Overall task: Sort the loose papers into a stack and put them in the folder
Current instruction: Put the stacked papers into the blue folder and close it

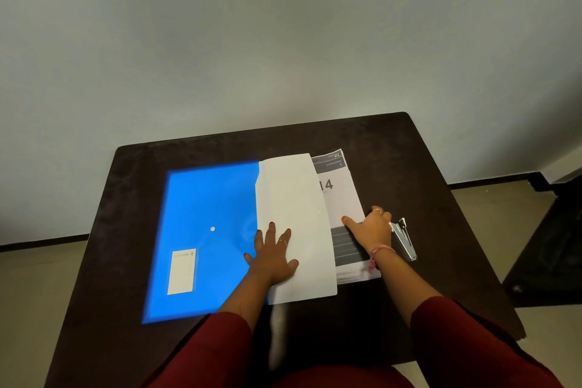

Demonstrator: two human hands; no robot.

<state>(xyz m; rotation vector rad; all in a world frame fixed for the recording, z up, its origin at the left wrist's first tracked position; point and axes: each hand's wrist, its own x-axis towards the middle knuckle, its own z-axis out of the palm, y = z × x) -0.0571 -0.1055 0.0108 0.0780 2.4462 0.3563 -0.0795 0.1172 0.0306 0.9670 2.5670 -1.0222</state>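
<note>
Blue plastic folder [204, 230] lies flat on the dark desk [409, 142]; its label text is too blurry to read. Left hand [272, 253] rests flat, fingers spread, on a white sheet [296, 198] half covering the papers [341, 195]. Right hand [371, 227] presses the stack, index extended, other fingers hard to see. Metal stapler [404, 241] sits just beside it.

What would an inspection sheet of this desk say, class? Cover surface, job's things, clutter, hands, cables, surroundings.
Surface: dark table.
Job's things: blue folder lies flat; white flap or sheet overlaps its right edge; printed papers stacked beside it.
Clutter: stapler right of the papers.
Hands: left hand flat on the white sheet; right hand touches the printed papers.
Cables: nothing seen.
Surroundings: pale wall, tiled floor.
</note>
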